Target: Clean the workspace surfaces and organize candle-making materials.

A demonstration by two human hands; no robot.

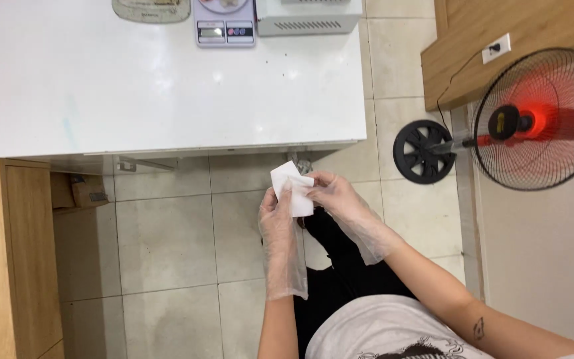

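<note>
Both my hands wear thin clear plastic gloves and hold a small white folded paper (291, 189) in front of my body, just below the edge of the white table (167, 100). My left hand (278, 219) grips the paper from below and the left side. My right hand (337, 197) pinches its right edge with the fingertips. The paper is over the tiled floor, not touching the table.
On the table's far side stand a small digital scale (224, 23), a grey appliance (308, 16) and an oval dish (151, 9). A red standing fan (533, 119) is at the right, with a wooden counter (499, 40) behind it. A wooden cabinet (8, 259) is at the left.
</note>
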